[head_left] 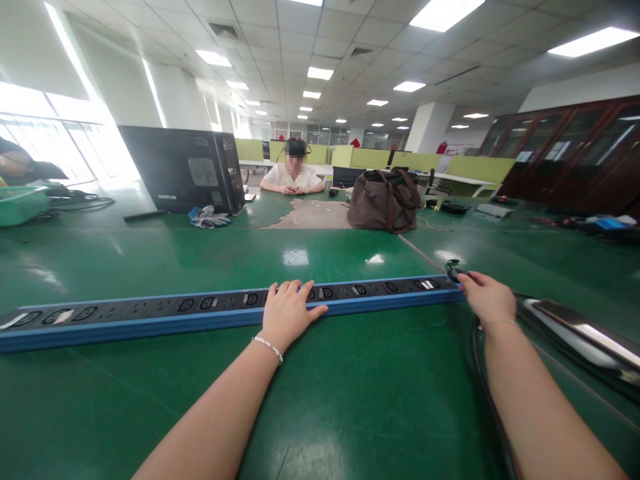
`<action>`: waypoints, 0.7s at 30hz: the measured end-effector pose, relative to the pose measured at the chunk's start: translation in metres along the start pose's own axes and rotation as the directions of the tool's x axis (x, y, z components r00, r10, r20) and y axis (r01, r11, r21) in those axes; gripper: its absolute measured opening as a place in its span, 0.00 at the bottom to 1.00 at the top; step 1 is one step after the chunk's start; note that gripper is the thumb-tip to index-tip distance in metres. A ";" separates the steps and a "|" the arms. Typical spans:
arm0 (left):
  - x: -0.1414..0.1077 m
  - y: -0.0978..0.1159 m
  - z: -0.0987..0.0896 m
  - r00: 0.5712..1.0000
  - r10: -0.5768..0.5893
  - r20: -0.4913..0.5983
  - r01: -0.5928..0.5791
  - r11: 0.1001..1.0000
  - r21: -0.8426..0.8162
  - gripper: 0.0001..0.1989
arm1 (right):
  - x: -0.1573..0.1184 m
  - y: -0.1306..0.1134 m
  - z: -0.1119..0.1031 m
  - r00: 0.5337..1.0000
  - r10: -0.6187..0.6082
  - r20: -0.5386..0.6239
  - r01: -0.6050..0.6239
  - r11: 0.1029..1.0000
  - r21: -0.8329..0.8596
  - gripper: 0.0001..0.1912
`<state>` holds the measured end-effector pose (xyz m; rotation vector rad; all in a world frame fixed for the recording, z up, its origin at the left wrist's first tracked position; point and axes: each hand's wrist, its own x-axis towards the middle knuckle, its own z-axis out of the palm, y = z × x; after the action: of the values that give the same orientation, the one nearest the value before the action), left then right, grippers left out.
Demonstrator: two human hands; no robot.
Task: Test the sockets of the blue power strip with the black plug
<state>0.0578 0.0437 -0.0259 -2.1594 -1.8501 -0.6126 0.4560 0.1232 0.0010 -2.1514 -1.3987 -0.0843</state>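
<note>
Bare forearms [210, 407], cut off below, cross a green desk [380, 387]. The left hand [290, 313], fingers spread, partly hides a long blue power strip [160, 319] lying there; the right hand [489, 299] pinches an indistinct black piece [453, 271] at the strip's right end.

The forearms [220, 413] are bare — a whitish, segmented bracelet [269, 349] rings the left wrist [274, 337], a thin band [501, 322] the right.

"What stands far beyond the right hand [487, 297]?"
"Dark-red wooden cabinets with glass doors [550, 147]."
"And beyond the left hand [289, 305]?"
"Bright windows [25, 100]; low yellow-green partitions [480, 167] ahead of both, glowing rectangular ceiling lights [445, 13] overhead."
</note>
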 end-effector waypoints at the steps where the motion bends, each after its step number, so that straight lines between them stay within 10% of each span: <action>1: 0.000 0.000 0.000 1.000 0.000 -0.001 0.000 1.000 0.000 0.29 | -0.001 -0.002 -0.003 0.998 0.058 0.016 -0.058 0.998 0.019 0.30; 21: 0.000 -0.001 0.001 1.000 0.003 -0.004 -0.003 1.000 0.014 0.30 | -0.002 -0.011 -0.004 0.992 0.118 0.042 -0.112 0.986 -0.123 0.28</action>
<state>0.0575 0.0443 -0.0268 -2.1505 -1.8430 -0.6004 0.4470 0.1230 0.0084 -2.3437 -1.3231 -0.0734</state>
